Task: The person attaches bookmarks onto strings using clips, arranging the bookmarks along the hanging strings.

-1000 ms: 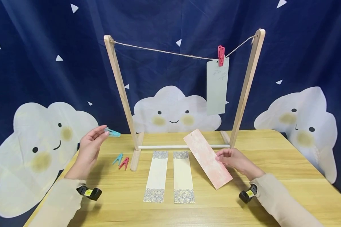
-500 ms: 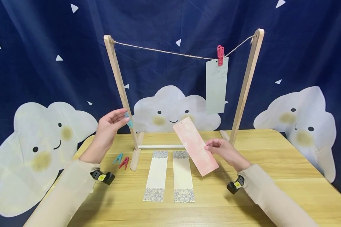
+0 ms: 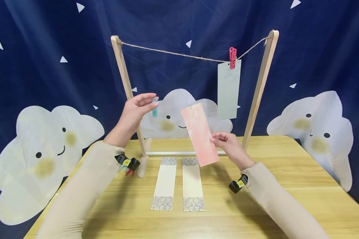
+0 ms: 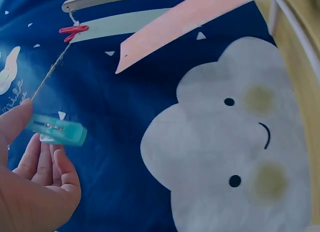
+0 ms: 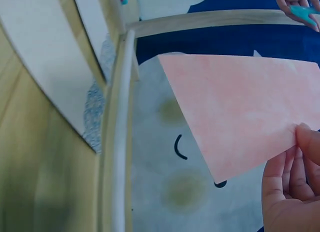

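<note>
Between thumb and fingers my left hand (image 3: 137, 108) pinches a teal clothespin (image 3: 155, 109), raised beside the left post and below the string (image 3: 173, 53). The left wrist view shows the clothespin (image 4: 60, 130) from its side, with its spring visible. My right hand (image 3: 229, 146) grips a pink bookmark (image 3: 199, 134) by its right edge. The bookmark is tilted, its holed end up, in front of the wooden frame. A pale green bookmark (image 3: 228, 93) hangs from the string at the right, held by a red clothespin (image 3: 232, 58).
Two cream bookmarks with blue lace-patterned ends, a left one (image 3: 164, 184) and a right one (image 3: 192, 184), lie on the table (image 3: 215, 222). Another red clothespin (image 3: 129, 172) and a teal one sit partly hidden behind the left wrist camera. The frame's right post (image 3: 260, 89) stands upright.
My left hand has risen and moved right with the teal clothespin, which now points downward. My right hand has lifted the pink bookmark up and leftward, and it stands more upright.
</note>
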`<state>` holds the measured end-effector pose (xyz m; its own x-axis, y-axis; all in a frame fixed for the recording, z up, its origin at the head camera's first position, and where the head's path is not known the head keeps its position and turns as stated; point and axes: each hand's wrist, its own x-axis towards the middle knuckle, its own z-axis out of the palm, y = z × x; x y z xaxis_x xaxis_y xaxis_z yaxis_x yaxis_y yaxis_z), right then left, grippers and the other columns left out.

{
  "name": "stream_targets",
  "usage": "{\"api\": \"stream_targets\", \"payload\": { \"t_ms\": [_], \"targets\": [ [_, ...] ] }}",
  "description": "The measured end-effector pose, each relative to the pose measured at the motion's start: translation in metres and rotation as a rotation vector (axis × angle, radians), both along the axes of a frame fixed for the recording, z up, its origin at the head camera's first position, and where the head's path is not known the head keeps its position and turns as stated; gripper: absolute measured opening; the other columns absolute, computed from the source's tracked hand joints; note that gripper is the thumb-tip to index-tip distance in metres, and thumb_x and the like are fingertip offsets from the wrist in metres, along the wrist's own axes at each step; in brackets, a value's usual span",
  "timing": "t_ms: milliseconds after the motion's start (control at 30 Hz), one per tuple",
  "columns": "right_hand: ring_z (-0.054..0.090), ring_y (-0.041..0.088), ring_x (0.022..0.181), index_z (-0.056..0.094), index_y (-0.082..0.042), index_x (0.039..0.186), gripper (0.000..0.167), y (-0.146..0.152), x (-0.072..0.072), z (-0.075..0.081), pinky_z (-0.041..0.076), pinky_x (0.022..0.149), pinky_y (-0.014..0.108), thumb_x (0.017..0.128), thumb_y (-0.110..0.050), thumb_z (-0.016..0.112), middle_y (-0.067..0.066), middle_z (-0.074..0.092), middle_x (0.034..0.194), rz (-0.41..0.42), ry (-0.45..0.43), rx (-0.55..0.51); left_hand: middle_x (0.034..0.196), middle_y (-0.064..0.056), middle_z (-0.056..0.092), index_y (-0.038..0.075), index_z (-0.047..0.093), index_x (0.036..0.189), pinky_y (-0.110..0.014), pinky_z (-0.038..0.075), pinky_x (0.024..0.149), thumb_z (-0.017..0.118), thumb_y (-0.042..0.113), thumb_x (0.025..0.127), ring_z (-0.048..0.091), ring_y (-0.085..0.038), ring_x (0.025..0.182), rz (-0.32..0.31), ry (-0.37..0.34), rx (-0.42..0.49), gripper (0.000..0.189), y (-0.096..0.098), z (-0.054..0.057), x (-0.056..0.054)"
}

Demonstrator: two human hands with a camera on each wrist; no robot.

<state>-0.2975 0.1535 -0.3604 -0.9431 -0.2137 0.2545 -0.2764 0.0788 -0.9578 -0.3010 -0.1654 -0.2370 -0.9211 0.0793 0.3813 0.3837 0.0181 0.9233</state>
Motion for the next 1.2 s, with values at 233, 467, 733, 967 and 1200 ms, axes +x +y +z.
{"api": "stream_targets", "payload": {
  "t_ms": [233,467,733,967,1200],
  "targets": [
    [0.060,0.007,0.079,0.062,0.008,0.103,0.022,-0.007,-0.004,0.013,0.052,0.076,0.022,0.091,-0.010,0.063,-0.008,0.066,0.081,-0.044,0.019,-0.009,0.109,-0.005,0.067,-0.002,0.058,0.123,-0.028,0.043,0.098,0.068,0.005,0.085,0.062,-0.011,0.098,-0.056,-0.053,-0.008,0.040,0.016,0.027,-0.013],
    [0.060,0.009,0.079,0.062,0.006,0.103,0.022,-0.015,-0.008,0.026,0.052,0.076,0.023,0.091,-0.013,0.063,-0.005,0.065,0.082,-0.079,0.009,-0.020,0.121,-0.008,0.063,0.004,0.060,0.124,-0.029,0.044,0.098,0.071,0.010,0.084,0.060,-0.016,0.108,-0.073,-0.118,-0.052,0.042,0.035,0.057,-0.016],
    [0.061,0.006,0.075,0.066,-0.007,0.093,0.004,-0.021,-0.015,0.041,0.052,0.073,0.021,0.090,-0.009,0.064,-0.008,0.067,0.081,-0.116,0.024,-0.118,0.122,-0.006,0.063,0.004,0.061,0.123,-0.026,0.047,0.094,0.072,0.005,0.082,0.060,-0.016,0.110,-0.100,-0.094,-0.064,0.043,0.056,0.095,-0.024],
    [0.059,0.006,0.071,0.066,-0.016,0.085,0.010,-0.023,-0.024,0.051,0.050,0.070,0.020,0.089,-0.007,0.065,-0.008,0.066,0.078,-0.123,0.045,-0.198,0.116,-0.005,0.067,0.007,0.066,0.118,-0.021,0.048,0.090,0.075,0.009,0.080,0.062,-0.014,0.105,-0.086,-0.057,-0.107,0.039,0.075,0.125,-0.029],
    [0.060,0.007,0.073,0.067,-0.015,0.085,0.008,-0.024,-0.030,0.058,0.051,0.072,0.020,0.088,-0.008,0.066,-0.005,0.067,0.081,-0.161,0.043,-0.233,0.111,-0.001,0.068,0.012,0.068,0.114,-0.016,0.047,0.088,0.077,0.016,0.079,0.061,-0.011,0.102,-0.038,-0.027,-0.115,0.037,0.097,0.148,-0.032]
  ]
}}
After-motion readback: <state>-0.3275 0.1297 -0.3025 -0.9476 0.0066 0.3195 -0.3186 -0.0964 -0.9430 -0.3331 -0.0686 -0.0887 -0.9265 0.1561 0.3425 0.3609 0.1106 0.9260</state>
